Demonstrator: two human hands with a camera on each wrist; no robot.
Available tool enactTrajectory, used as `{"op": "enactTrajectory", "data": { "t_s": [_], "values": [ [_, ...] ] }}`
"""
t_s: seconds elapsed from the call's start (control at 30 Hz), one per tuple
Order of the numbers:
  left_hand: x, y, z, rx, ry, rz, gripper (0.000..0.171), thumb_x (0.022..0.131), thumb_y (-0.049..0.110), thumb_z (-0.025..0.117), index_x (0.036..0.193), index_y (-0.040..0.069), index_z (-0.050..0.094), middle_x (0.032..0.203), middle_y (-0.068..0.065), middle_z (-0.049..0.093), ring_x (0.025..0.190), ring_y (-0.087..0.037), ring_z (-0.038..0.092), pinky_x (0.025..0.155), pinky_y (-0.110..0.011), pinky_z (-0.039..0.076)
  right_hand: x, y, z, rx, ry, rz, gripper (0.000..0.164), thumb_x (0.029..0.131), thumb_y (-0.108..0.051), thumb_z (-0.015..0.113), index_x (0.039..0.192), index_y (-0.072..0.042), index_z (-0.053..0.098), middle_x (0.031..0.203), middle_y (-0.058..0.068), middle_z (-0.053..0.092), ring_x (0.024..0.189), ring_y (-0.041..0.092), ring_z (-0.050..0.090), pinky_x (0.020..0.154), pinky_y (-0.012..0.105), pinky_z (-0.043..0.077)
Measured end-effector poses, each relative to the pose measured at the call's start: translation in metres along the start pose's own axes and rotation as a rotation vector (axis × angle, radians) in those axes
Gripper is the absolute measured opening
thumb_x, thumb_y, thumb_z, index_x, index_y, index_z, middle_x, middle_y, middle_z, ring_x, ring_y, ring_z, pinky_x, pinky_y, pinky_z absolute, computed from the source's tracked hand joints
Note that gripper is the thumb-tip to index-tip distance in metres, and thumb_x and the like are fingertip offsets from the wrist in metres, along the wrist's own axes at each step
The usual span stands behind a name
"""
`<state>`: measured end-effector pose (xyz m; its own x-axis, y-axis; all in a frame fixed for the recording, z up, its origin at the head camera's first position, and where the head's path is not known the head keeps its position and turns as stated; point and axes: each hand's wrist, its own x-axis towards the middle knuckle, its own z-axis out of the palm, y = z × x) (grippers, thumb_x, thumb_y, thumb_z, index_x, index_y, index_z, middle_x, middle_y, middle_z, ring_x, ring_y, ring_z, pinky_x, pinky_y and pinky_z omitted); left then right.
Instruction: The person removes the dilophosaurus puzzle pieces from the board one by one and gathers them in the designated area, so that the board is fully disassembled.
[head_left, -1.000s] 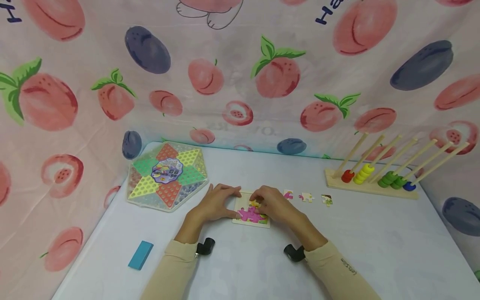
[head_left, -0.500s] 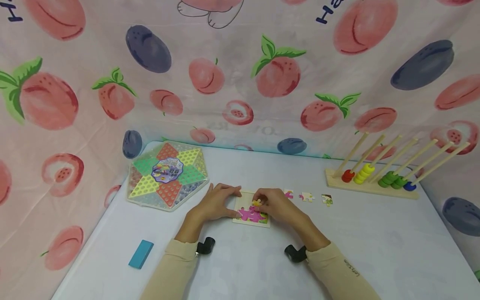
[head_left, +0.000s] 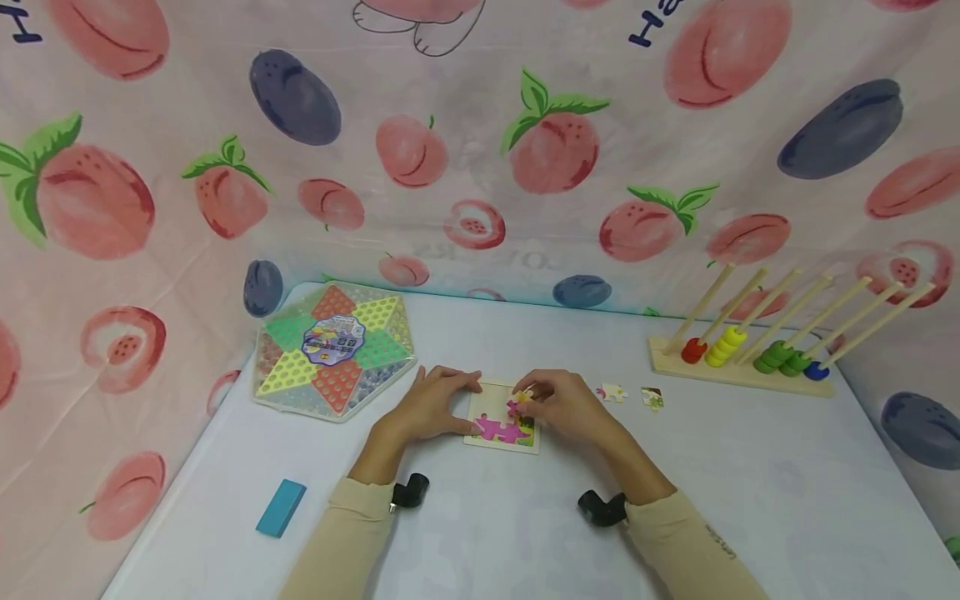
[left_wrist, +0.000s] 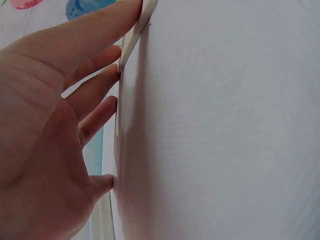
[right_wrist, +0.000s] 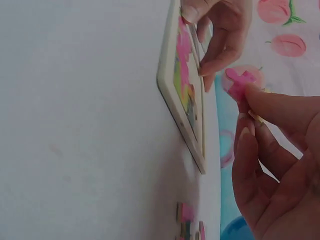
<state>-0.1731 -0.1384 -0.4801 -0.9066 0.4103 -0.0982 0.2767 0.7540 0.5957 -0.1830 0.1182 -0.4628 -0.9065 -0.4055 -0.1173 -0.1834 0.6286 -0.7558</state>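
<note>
A square, pale wooden puzzle tray [head_left: 490,398] lies flat just below the frame's centre, bare at upper left, with pink pieces along its bottom and green at lower right. The left hand [head_left: 435,406] touches its left side. The right hand [head_left: 564,404] pinches a pink piece [right_wrist: 239,82] above it. Rightward lie 2 loose pieces [head_left: 652,398].

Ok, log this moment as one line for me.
left hand: touches puzzle board | right hand: pinches pink piece, raised off board | loose pieces: on white table, right of board
</note>
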Motion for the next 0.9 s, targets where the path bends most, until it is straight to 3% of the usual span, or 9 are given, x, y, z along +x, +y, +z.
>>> {"op": "enactTrajectory", "data": {
  "t_s": [0.2, 0.4, 0.6, 0.9],
  "values": [
    [0.0, 0.002, -0.001, -0.001, 0.001, -0.003, 0.059, 0.077, 0.036, 0.09, 0.129, 0.02, 0.068, 0.155, 0.004, 0.054, 0.145, -0.025, 0.044, 0.126, -0.072, 0.004, -0.004, 0.002, -0.015, 0.13, 0.003, 0.061, 0.029, 0.095, -0.016, 0.071, 0.124, -0.016, 0.073, 0.115, 0.01, 0.067, 0.088, 0.02, 0.068, 0.064, 0.032, 0.062],
    [0.001, 0.002, -0.001, 0.0, 0.003, 0.003, 0.059, 0.077, 0.035, 0.09, 0.129, 0.019, 0.068, 0.155, 0.004, 0.054, 0.145, -0.025, 0.044, 0.126, -0.072, 0.004, -0.006, 0.006, -0.027, 0.209, 0.018, 0.043, 0.042, 0.095, -0.015, 0.071, 0.136, -0.01, 0.064, 0.115, 0.017, 0.067, 0.081, 0.025, 0.076, 0.069, 0.037, 0.065],
    [0.001, 0.003, -0.001, -0.007, 0.002, 0.001, 0.059, 0.077, 0.035, 0.09, 0.129, 0.02, 0.067, 0.155, 0.004, 0.054, 0.145, -0.025, 0.043, 0.126, -0.071, 0.004, -0.012, 0.011, -0.037, 0.224, 0.083, 0.021, 0.038, 0.091, -0.018, 0.077, 0.124, -0.006, 0.061, 0.106, 0.017, 0.075, 0.084, 0.034, 0.077, 0.068, 0.031, 0.064],
    [0.0, 0.002, 0.0, -0.001, 0.0, -0.006, 0.06, 0.077, 0.036, 0.09, 0.13, 0.021, 0.067, 0.154, 0.004, 0.055, 0.145, -0.025, 0.043, 0.127, -0.07, 0.004, -0.028, 0.021, -0.052, 0.229, 0.099, 0.085, 0.025, 0.091, -0.02, 0.077, 0.11, -0.006, 0.07, 0.106, 0.017, 0.073, 0.078, 0.027, 0.076, 0.066, 0.031, 0.064]
  ]
}}
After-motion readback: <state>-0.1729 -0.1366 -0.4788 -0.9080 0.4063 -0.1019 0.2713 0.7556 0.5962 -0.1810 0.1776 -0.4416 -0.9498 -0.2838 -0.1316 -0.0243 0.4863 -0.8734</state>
